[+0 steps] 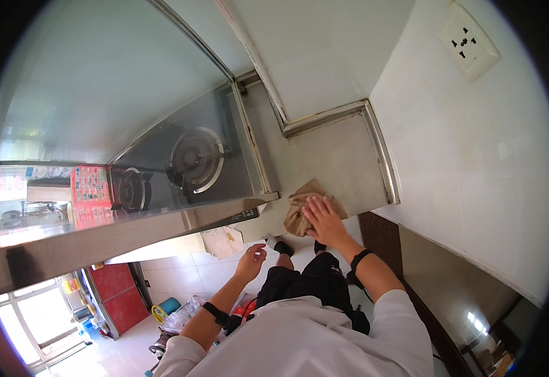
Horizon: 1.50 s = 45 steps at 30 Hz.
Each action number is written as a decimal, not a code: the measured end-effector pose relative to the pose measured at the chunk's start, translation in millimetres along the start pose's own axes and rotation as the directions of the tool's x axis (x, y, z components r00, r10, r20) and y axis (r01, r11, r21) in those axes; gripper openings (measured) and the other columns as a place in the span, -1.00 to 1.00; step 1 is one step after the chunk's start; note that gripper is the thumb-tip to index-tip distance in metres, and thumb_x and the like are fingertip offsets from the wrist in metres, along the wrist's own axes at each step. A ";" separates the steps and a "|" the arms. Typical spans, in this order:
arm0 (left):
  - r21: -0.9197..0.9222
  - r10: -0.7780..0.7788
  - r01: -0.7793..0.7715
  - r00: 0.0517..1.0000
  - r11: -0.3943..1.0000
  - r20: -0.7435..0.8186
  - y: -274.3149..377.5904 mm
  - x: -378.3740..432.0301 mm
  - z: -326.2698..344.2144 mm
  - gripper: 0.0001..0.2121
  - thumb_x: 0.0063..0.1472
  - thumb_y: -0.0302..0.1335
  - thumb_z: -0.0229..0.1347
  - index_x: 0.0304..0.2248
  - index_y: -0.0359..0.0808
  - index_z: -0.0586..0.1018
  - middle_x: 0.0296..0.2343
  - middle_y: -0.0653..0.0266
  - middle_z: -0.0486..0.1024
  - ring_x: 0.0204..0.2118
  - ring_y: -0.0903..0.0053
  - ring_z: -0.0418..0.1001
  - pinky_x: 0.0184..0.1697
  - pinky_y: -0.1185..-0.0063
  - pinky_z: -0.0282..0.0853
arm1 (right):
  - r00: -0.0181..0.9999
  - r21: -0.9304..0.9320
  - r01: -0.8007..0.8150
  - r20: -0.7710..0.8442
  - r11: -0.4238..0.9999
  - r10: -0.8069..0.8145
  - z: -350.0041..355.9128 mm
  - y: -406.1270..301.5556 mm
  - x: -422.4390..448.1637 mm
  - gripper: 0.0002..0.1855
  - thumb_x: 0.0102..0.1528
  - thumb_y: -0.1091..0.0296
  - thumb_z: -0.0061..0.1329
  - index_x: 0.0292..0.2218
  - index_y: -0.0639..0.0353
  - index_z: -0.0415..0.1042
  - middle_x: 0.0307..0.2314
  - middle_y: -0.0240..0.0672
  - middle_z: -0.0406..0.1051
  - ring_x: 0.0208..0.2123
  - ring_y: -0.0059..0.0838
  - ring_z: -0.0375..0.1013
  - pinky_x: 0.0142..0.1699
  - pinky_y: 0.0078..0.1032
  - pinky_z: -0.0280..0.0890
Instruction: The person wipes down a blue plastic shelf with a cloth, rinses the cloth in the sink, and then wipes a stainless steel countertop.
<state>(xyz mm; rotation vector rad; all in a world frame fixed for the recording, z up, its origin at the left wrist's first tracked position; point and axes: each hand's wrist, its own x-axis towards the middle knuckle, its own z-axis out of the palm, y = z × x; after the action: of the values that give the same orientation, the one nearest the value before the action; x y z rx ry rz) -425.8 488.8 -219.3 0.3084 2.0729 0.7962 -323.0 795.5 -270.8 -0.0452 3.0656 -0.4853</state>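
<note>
My right hand (324, 221) lies spread over a crumpled brown cloth (298, 212), pressing it onto the front part of a grey metal countertop (326, 155). Part of the cloth is hidden under the palm and fingers. To its left, my left hand (251, 263) hangs in front of the counter edge with loosely bent fingers and nothing in it. A raised metal lip (382, 151) borders the countertop along the tiled wall, with dark grime in its inner corner.
Left of the countertop is a gas hob with a large burner (194, 160) and a smaller burner (132, 189), bounded by a metal-framed panel (251, 136). A wall socket (465, 42) sits at upper right. Plastic bags (187, 313) lie on the floor behind my left arm.
</note>
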 end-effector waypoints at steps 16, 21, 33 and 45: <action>-0.094 -0.176 0.174 0.984 0.980 -0.019 -22.5 -15.9 11.9 -0.72 0.29 -0.35 -0.03 -0.07 -0.27 0.47 -0.33 0.17 0.55 -0.29 0.45 0.56 -0.20 0.53 0.42 | 0.988 0.011 0.014 -0.151 1.000 -0.012 -2.0 43.3 160.9 -0.22 0.14 -0.23 -0.25 0.25 0.03 0.02 0.25 -0.25 -0.04 0.30 -0.29 -0.17 0.37 -0.16 -0.42; -0.114 -0.208 0.213 0.977 0.970 0.054 -38.0 -15.2 24.8 -0.74 0.29 -0.35 -0.04 -0.09 -0.25 0.50 -0.33 0.19 0.57 -0.28 0.46 0.56 -0.17 0.53 0.41 | 0.978 -0.058 -0.117 -0.182 0.991 0.105 -6.9 76.2 162.2 -0.21 0.17 -0.25 -0.31 0.25 0.07 0.00 0.24 -0.29 -0.01 0.30 -0.34 -0.14 0.37 -0.21 -0.40; -0.275 -0.192 0.216 0.975 0.937 0.109 -13.9 -8.9 32.3 -0.76 0.33 -0.43 -0.10 -0.10 -0.34 0.49 -0.34 0.23 0.54 -0.31 0.54 0.52 -0.22 0.60 0.42 | 0.787 -0.062 -0.564 -0.342 0.823 0.514 -36.1 168.9 133.1 -0.18 0.22 -0.22 -0.37 0.22 0.32 -0.03 0.24 -0.05 -0.09 0.30 -0.20 -0.18 0.37 -0.19 -0.38; -0.199 -0.216 0.235 0.970 0.952 0.114 -20.1 -18.3 38.5 -0.76 0.32 -0.43 -0.09 -0.11 -0.33 0.50 -0.36 0.25 0.55 -0.33 0.56 0.51 -0.22 0.60 0.41 | 0.800 -0.071 -0.521 -0.389 0.851 0.458 -30.0 172.3 84.0 -0.24 0.21 -0.10 -0.24 0.21 0.32 0.00 0.22 -0.03 -0.04 0.28 -0.16 -0.09 0.36 -0.22 -0.25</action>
<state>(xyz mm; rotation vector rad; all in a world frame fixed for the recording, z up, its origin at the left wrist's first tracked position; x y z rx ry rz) -382.6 480.9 -236.4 -0.0104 1.8779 0.8367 -412.1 965.7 -298.3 0.9174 3.2543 -0.2019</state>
